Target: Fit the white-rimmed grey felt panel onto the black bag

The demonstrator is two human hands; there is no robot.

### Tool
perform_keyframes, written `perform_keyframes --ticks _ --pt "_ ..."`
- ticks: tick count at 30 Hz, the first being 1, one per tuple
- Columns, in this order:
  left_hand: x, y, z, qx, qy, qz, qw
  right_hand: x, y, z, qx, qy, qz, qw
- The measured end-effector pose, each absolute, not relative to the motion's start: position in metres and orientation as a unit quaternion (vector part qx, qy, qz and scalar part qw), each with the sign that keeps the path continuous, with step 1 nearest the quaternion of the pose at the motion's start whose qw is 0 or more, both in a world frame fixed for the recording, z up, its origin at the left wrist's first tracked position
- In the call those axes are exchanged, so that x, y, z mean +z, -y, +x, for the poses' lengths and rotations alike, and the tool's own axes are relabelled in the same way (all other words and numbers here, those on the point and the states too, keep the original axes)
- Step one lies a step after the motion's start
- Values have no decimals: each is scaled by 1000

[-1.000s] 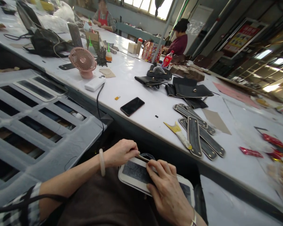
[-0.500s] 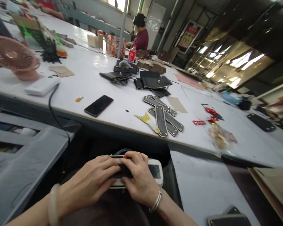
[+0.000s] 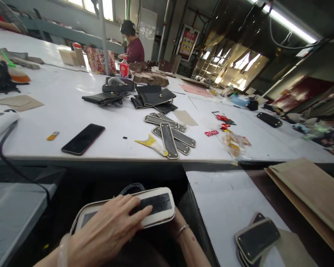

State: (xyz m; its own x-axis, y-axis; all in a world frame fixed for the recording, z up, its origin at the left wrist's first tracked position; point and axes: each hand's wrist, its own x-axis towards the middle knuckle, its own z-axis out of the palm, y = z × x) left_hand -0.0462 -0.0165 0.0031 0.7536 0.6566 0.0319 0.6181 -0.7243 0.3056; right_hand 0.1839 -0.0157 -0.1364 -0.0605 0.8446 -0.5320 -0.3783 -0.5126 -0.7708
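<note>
Left hand: palm down over the left and middle of a pale-bordered piece, fingers stretched onto its dark inset; thumb's grip cannot be told.
Right hand: at the piece's right end, mostly hidden behind it; whether it clamps cannot be told.
Pale-bordered piece: between the hands, below the white table's front edge; tilted, right end higher.
Stage of piece: inset already framed by pale border; judged substantially formed. What remains on it cannot be told, much being covered.
Dark loop: 12 o'clock, just past the piece's far edge.
Mobile phone: 11 o'clock, face up.
Yellow-and-white implement: 1 o'clock, lying untouched.
Studded strips: 1 o'clock, loose overlapping pile; rivets already set, none attached to the held piece, by appearance.
Black flapped pieces: between 12 and 1 o'clock, heaped; clasp already on one.
Studded panels: 3 o'clock, stacked; judged a separate batch, finished or waiting unclear.
Brown sheets: 3 o'clock, farther out.
Co-worker: 12 o'clock, across the table.
</note>
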Motion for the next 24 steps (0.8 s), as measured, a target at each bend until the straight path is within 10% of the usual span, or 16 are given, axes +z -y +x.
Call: perform_keyframes --ticks 24 --pt "-2 16 -19 58 -262 963 10 -164 14 155 808 10 -262 527"
